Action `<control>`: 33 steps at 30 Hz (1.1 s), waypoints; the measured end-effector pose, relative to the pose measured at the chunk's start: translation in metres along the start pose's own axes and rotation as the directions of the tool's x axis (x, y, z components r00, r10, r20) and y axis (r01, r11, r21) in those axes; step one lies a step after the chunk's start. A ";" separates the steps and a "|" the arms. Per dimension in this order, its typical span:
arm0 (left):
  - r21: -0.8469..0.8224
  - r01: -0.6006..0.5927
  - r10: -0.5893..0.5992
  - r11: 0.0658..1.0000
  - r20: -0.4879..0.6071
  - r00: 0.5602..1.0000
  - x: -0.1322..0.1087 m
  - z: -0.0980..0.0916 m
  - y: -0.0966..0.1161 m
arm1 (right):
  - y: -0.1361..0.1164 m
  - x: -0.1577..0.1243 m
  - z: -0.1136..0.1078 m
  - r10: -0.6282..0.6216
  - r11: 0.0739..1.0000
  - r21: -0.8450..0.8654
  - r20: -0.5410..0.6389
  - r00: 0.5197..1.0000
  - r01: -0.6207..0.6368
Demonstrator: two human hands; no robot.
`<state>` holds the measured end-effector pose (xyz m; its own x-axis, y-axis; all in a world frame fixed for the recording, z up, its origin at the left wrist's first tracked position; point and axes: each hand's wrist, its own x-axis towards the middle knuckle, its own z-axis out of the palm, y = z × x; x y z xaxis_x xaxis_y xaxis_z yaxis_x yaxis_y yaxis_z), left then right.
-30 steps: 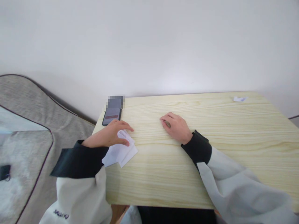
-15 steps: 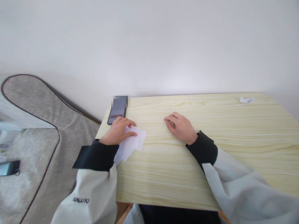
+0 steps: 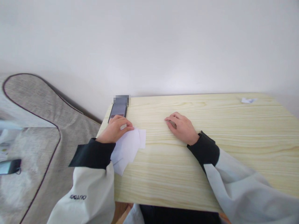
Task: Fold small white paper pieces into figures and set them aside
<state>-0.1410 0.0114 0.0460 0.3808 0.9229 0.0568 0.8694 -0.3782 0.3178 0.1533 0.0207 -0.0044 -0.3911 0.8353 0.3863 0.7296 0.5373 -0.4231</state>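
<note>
Several white paper sheets point(image 3: 127, 146) lie overlapping at the table's left side, fanned out below my left hand. My left hand point(image 3: 115, 128) is at their upper edge, thumb and fingertips pinched together on a sheet of paper. Part of the pile is hidden under the wrist and dark cuff. My right hand point(image 3: 181, 126) rests on the middle of the table with its fingers curled in toward the thumb. Whatever those fingers may hold is hidden from view.
A phone point(image 3: 118, 110) lies just beyond my left hand, its top part pixelated. A small crumpled white scrap point(image 3: 249, 100) sits at the back right of the wooden table point(image 3: 233, 124). Grey fabric seating point(image 3: 72, 140) stands to the left; a white wall point(image 3: 163, 46) rises behind.
My left hand has moved slightly left, and its thumb and fingers have closed together at the paper. More of the fanned sheets now show. My right hand stays almost where it was.
</note>
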 end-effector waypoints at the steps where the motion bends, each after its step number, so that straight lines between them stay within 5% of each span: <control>1: 0.023 -0.007 0.007 1.000 -0.021 1.000 0.000 0.000 -0.002 | 0.000 0.000 0.000 0.001 1.000 0.000 0.000 1.000 -0.001; 9: 0.158 -0.057 0.066 0.986 -0.050 0.997 0.001 -0.007 0.000 | 0.001 0.001 -0.001 -0.006 1.000 0.004 -0.001 1.000 0.006; 17: -0.035 0.080 -0.082 0.996 -0.039 0.996 0.022 -0.019 0.047 | 0.001 -0.001 -0.003 0.005 0.994 0.110 -0.022 1.000 -0.003; 22: -0.196 0.092 -0.133 0.976 -0.203 0.970 0.057 0.014 0.085 | 0.014 -0.002 -0.013 0.078 0.984 0.166 -0.105 0.991 -0.060; 28: -0.332 0.165 -0.263 0.929 -0.276 0.925 0.084 0.066 0.109 | 0.038 -0.008 -0.034 0.276 0.935 0.255 -0.093 0.957 -0.246; 33: -0.411 0.170 -0.329 0.895 -0.354 0.876 0.083 0.077 0.110 | 0.036 -0.010 -0.034 0.144 0.921 0.352 0.088 0.986 -0.166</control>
<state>0.0104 0.0414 0.0130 -0.0639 0.9578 0.2803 0.7137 -0.1525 0.6837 0.2025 0.0273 0.0041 -0.3297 0.9111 0.2474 0.5398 0.3969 -0.7423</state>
